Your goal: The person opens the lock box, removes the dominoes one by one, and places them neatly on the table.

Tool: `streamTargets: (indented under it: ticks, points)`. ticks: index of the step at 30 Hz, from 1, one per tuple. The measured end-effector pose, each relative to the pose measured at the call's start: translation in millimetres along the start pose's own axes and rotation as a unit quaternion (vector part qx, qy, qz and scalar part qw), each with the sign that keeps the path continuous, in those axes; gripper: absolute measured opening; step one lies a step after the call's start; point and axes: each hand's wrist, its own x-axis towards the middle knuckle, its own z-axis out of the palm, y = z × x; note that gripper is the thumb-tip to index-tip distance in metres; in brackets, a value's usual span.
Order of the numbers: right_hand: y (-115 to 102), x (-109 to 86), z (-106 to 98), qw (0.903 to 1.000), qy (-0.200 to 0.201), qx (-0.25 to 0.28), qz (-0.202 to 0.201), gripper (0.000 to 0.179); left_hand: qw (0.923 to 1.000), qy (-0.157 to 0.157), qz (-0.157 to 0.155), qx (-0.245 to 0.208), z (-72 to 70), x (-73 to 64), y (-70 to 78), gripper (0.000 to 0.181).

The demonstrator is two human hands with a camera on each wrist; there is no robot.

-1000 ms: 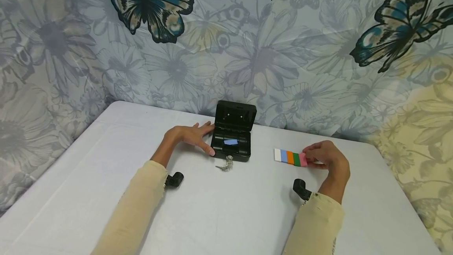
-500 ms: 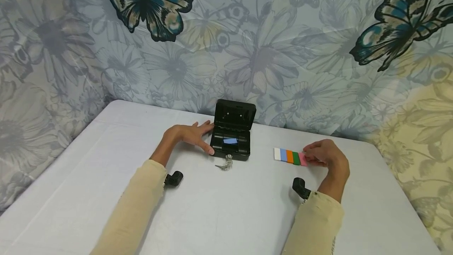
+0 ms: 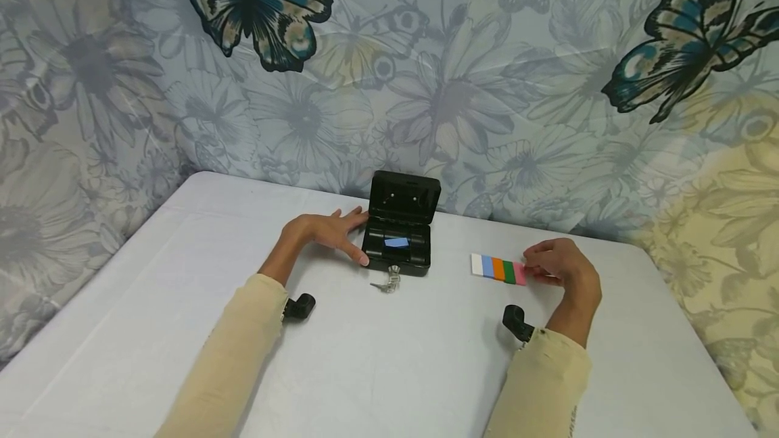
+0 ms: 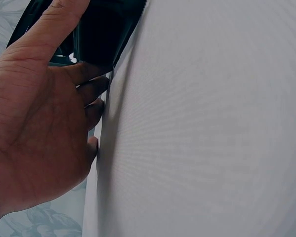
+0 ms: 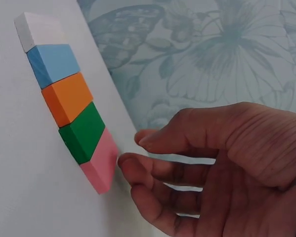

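Note:
A black cash box (image 3: 404, 268) stands near the table's back edge with its lid (image 3: 398, 198) raised. Inside it lies a small blue block (image 3: 397, 242), and keys (image 3: 388, 284) hang at the front lock. My left hand (image 3: 325, 232), fingers spread, rests against the box's left side; in the left wrist view the thumb lies along the box's edge. To the right, five blocks form a row: white (image 5: 44, 29), light blue (image 5: 54, 64), orange (image 5: 68, 98), green (image 5: 83, 132) and pink (image 5: 101, 163). My right hand (image 3: 560, 265) has loosely bent fingers, fingertips right at the pink block's outer end.
A white cloth covers the table (image 3: 402, 357). Behind it hangs a butterfly-patterned curtain (image 3: 487, 120), close to the raised lid. Each wrist carries a black camera (image 3: 299, 307).
The pink block has shifted slightly left, closer against the green one. My right fingertips have eased back a little from it. My left hand and the box stay as they were.

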Motion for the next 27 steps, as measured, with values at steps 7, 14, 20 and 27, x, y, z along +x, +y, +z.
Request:
streamTargets:
  ticks: [7,14,20,27]
  points:
    - [-11,-2.7,4,0.9987,0.014,-0.028,-0.039,0.047,1.0,0.0,0.004,0.0,-0.1,1.3,-1.4,0.131]
    - [-27,-6.7,10,0.9947,0.005,-0.023,-0.1,0.048,1.0,-0.001,0.001,-0.004,0.6,1.7,-2.4,0.127]
    - [-40,-7.5,18,0.9918,0.013,-0.014,-0.126,0.047,1.0,-0.001,-0.003,-0.002,-0.2,-0.1,-0.7,0.126]
    - [-53,-9.8,26,0.9882,0.013,-0.02,-0.151,0.043,1.0,0.0,-0.002,-0.002,-0.7,-0.4,-0.7,0.126]
